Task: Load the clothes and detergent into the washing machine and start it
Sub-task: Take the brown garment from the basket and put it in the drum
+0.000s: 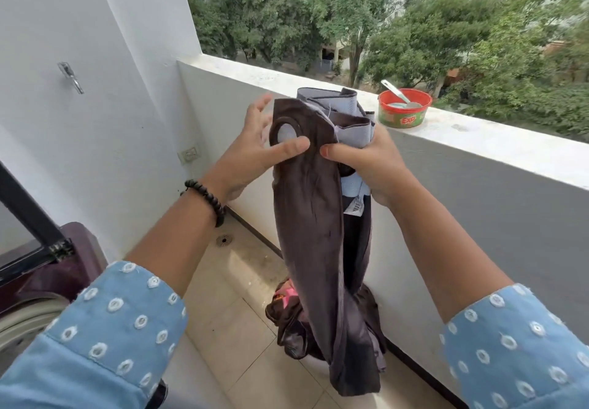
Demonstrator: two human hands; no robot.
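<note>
The right hand (366, 166) was clenched around the gathered top of a dark brown curtain (309, 217), thumb pressed to the front of the folds. The left hand (258, 153) pinched the outer fold just below a round eyelet (287, 133), thumb on the front and the other fingers spread behind the cloth. The curtain hung straight down from both hands, its pale grey lining showing at the top, and its lower end trailed onto a heap of dark clothes (296, 322) on the tiled floor (229, 313) against the balcony wall (478, 211). On the ledge above, just right of the hands, stood a red tub (404, 113) with a spoon (396, 93) in it. The washing machine (41, 287) sat at the lower left, beside the left sleeve (105, 329).
</note>
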